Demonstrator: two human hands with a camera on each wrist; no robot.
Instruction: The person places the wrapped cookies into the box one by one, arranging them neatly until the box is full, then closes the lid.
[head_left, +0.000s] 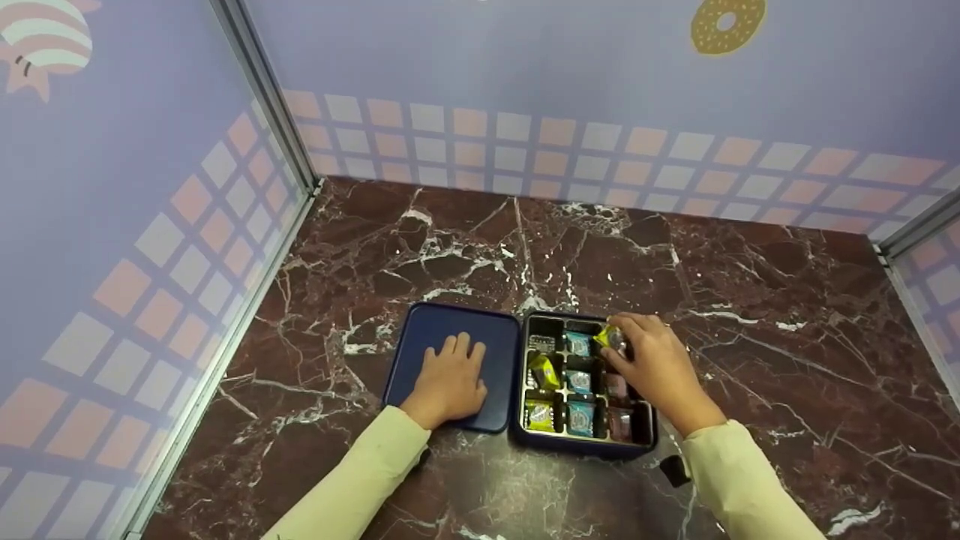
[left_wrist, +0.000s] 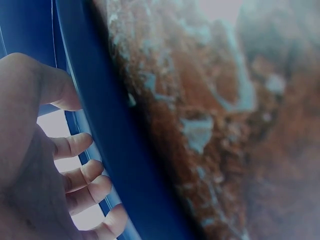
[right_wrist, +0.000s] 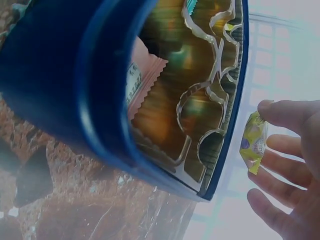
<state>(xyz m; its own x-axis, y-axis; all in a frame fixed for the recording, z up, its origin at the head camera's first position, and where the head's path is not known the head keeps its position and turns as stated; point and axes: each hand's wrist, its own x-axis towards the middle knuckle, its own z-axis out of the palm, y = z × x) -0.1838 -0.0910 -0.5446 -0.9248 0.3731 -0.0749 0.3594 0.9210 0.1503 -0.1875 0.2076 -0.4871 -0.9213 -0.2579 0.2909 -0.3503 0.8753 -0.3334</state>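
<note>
My left hand (head_left: 451,381) rests with spread fingers on a dark blue lid (head_left: 427,324); in the left wrist view its fingertips lie by the blue rim. Between thumb and fingers, my right hand (head_left: 654,361) pinches a yellow-wrapped candy (right_wrist: 254,141) over the far right corner of a blue tin box (head_left: 585,447). A gold divider splits the tin into compartments. Yellow candies (head_left: 540,415) sit in the left column, blue candies (head_left: 580,418) in the middle, and pinkish candies (head_left: 619,422) on the right. The hand partly covers the right column.
Lid and tin stand side by side on a dark red marbled table (head_left: 585,262). Lilac panels (head_left: 495,60) with pink and white squares enclose the back and sides. A small black object (head_left: 675,471) shows by the right sleeve (head_left: 742,480).
</note>
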